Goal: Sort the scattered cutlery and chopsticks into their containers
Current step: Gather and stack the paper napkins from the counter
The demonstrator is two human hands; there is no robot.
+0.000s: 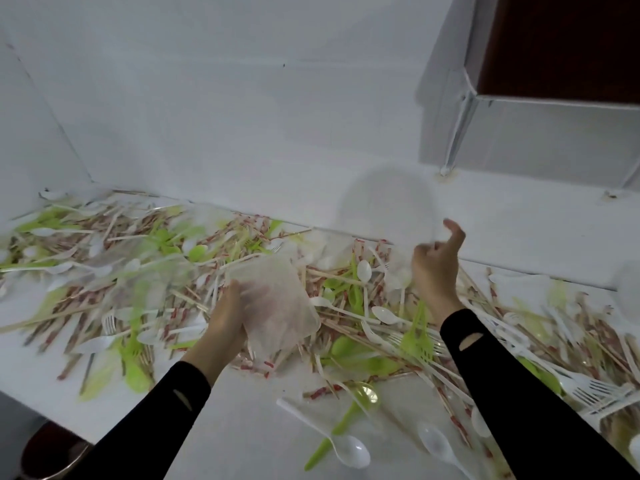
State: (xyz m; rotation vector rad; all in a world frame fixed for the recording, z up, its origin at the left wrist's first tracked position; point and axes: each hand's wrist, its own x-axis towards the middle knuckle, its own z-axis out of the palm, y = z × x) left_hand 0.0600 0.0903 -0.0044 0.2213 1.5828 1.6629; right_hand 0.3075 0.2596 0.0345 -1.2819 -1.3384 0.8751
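Observation:
A heap of white and green plastic spoons, forks and red-and-white wrapped chopsticks (346, 278) covers the white table (242, 417). My left hand (225, 323) grips a translucent rectangular container (280, 299), tilted just above the heap at the centre. To its right, my right hand (436, 271) is raised with its fingers curled at the edge of a blurred clear round container (384, 206). A white spoon (348, 448) and a green fork (420, 337) lie near the front.
Another clear container (627, 289) stands at the table's right edge. A white-framed shelf with a dark panel (554, 46) hangs at the top right against the white wall. A dark round stool (52, 452) sits below the table's front left corner.

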